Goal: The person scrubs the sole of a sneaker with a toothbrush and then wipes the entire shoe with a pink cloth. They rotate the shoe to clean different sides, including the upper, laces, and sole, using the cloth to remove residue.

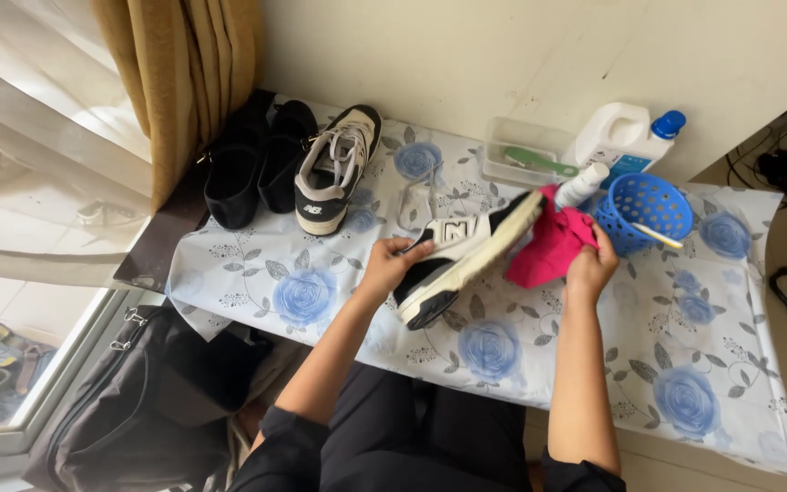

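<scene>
My left hand (390, 264) grips a black, grey and white sneaker (460, 255) by its side, holding it tilted above the table with the sole turned toward the right. My right hand (591, 265) clutches a bright pink cloth (550, 246) pressed against the sneaker's toe end. The matching sneaker (334, 169) sits upright at the back of the table, laces up.
A floral blue-and-white tablecloth (685, 364) covers the table. Black shoes (257, 164) stand back left by a mustard curtain (179, 82). A clear tray with a green brush (530, 157), a white spray bottle (583, 185), a white jug with blue cap (626, 137) and a blue basket (646, 208) line the back. A dark bag (138, 410) lies below.
</scene>
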